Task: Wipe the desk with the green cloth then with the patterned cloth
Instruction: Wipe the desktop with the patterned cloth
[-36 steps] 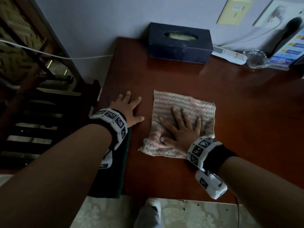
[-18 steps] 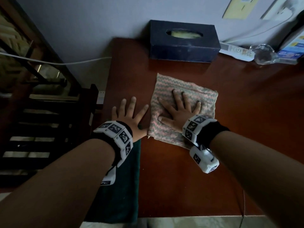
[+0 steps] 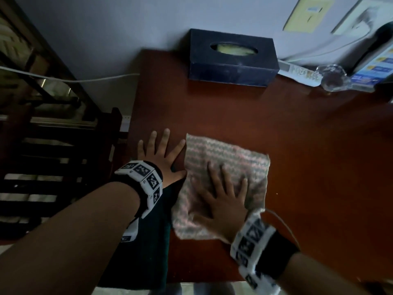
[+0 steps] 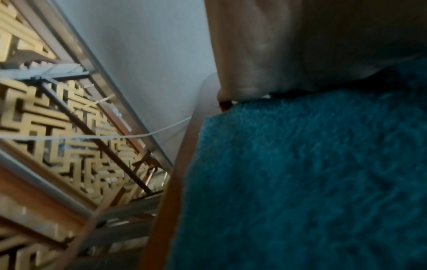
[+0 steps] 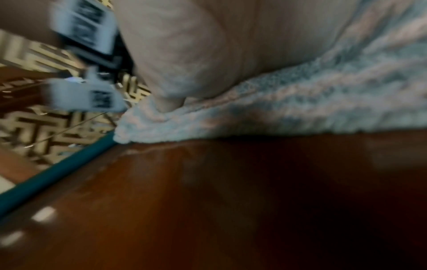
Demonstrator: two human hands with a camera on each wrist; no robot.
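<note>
The patterned cloth [image 3: 229, 162], pink and pale green zigzag, lies flat on the reddish-brown desk [image 3: 308, 177]. My right hand [image 3: 225, 196] presses flat on it with fingers spread; its palm shows on the cloth [image 5: 323, 95] in the right wrist view. My left hand [image 3: 159, 154] rests flat on the desk's left edge, fingers spread, just left of the cloth. The dark green cloth [image 3: 148, 252] lies along the desk's left front edge under my left wrist and fills the left wrist view [image 4: 312, 182].
A dark blue tissue box [image 3: 232, 58] stands at the back against the wall. A white remote [image 3: 297, 73], a glass object [image 3: 332, 78] and a blue-printed item [image 3: 376, 69] sit at the back right. A dark wooden chair [image 3: 63, 156] stands left of the desk.
My right hand pushed the patterned cloth away toward the tissue box, then drew it back toward me. The left hand stayed flat at the desk's left edge.
</note>
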